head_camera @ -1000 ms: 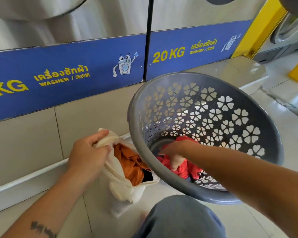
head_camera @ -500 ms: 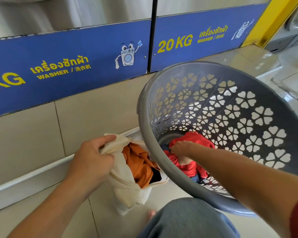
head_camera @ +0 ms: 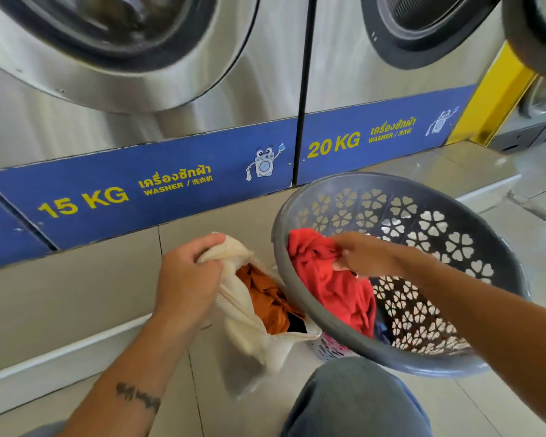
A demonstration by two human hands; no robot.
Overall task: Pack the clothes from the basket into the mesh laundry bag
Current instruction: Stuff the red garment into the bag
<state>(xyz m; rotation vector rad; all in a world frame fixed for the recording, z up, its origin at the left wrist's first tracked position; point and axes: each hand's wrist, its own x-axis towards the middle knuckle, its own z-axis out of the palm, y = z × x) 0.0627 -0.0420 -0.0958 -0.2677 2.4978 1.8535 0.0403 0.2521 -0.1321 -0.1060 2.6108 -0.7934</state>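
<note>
A grey plastic basket [head_camera: 448, 234] with flower-shaped holes lies tipped toward me on the floor. My right hand [head_camera: 364, 255] grips a red garment [head_camera: 331, 285], which hangs above the basket's left rim. A dark blue cloth [head_camera: 380, 331] shows low inside the basket. To the left, my left hand [head_camera: 186, 279] grips the top edge of the cream mesh laundry bag [head_camera: 246, 323] and holds its mouth open. An orange garment [head_camera: 267, 301] sits inside the bag.
Two steel washing machines [head_camera: 278, 74] with blue 15 KG and 20 KG labels stand on a tiled plinth [head_camera: 76, 294] just behind. My knee in grey trousers [head_camera: 353, 402] is at the bottom. A yellow post [head_camera: 498, 93] is at the right.
My right hand has lifted the red garment from the basket's bottom up to its left rim, toward the bag. The camera has tilted up, showing the washer doors.
</note>
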